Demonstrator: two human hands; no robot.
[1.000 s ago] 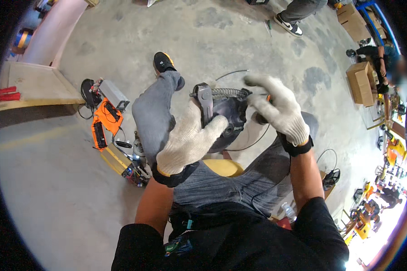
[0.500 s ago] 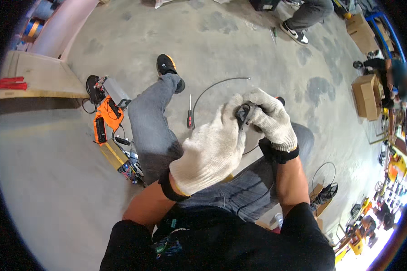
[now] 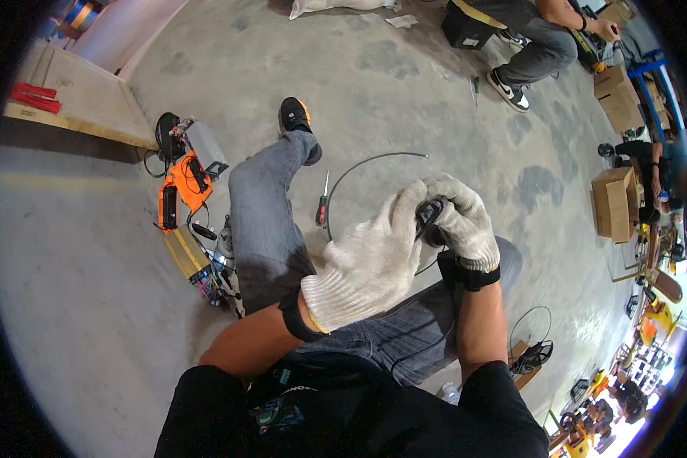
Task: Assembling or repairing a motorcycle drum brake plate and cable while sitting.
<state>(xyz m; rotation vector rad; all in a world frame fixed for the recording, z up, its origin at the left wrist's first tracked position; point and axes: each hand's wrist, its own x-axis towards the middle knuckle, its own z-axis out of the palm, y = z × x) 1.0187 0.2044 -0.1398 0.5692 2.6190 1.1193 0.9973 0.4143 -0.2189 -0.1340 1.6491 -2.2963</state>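
Both my hands wear off-white knitted gloves and meet above my lap. Between them is a small black part (image 3: 429, 213), mostly covered by the gloves, so its kind does not show. My left hand (image 3: 378, 248) closes on its left side, and my right hand (image 3: 466, 221) wraps it from the right with bent fingers. A thin black cable (image 3: 374, 159) curves over the floor and passes behind my left hand; whether it joins the part is hidden. A screwdriver (image 3: 323, 204) with a red and black handle lies on the floor left of the cable.
An orange device (image 3: 185, 187), a grey metal box (image 3: 204, 147) and a yellow box with wires (image 3: 187, 254) lie by my left leg. A wooden bench (image 3: 76, 114) stands beyond. Cardboard boxes (image 3: 614, 202) and a seated person (image 3: 538, 46) are on the right side.
The view has tilted and shifted, so the floor things sit lower in the picture. My hands stay together on the black part, which has turned slightly.
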